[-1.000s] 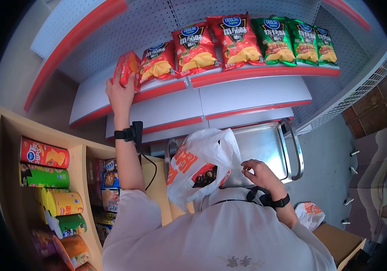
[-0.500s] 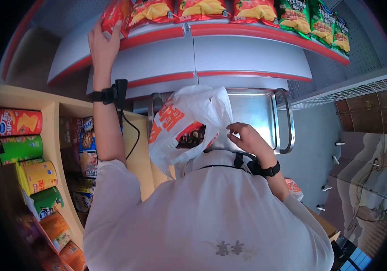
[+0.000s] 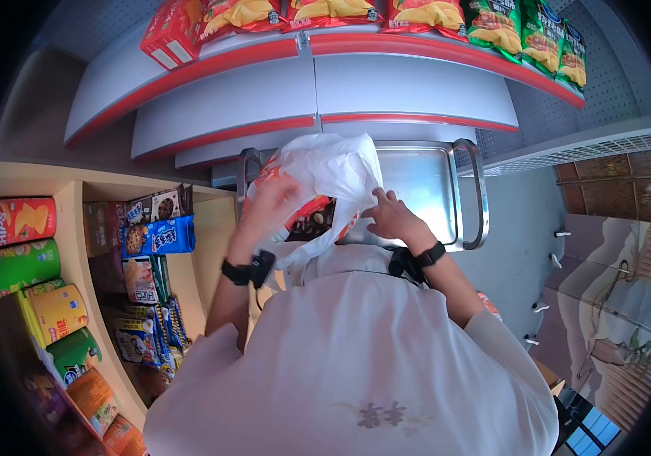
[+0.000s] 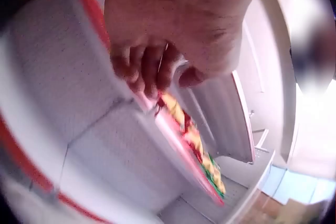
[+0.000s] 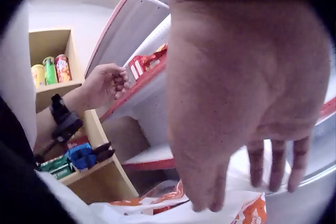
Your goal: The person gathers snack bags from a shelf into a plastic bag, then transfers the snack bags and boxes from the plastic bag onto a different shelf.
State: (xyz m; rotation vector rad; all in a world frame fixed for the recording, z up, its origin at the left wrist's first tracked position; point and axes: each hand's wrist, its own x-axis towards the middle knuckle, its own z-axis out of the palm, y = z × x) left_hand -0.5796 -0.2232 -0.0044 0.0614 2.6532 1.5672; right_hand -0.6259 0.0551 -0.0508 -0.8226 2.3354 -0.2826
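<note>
A white plastic bag (image 3: 333, 163) with orange print stands gaping in front of my body. Inside it shows a red packet (image 3: 314, 220) with a dark picture. My right hand (image 3: 400, 216) pinches the bag's right rim between thumb and forefinger, the other fingers hanging loose. Blurred in the head view, my left hand (image 3: 272, 201) is over the bag's left side. Loosely curled and holding nothing, the left hand (image 5: 107, 82) also appears in the right wrist view. At the left end of the top shelf stands a red box (image 3: 169, 38), beside red chip bags (image 3: 242, 15).
Green chip bags (image 3: 496, 30) line the right end of the red-edged shelf (image 3: 417, 47). Under the plastic bag is a metal cart (image 3: 417, 182) with raised handles. A wooden cabinet (image 3: 74, 228) on the left holds chip cans (image 3: 21, 220) and a blue snack pack (image 3: 162, 235).
My left hand let go of the red box on the shelf and came down and right to the bag. The right hand stays at the bag's rim. The head view tilted down.
</note>
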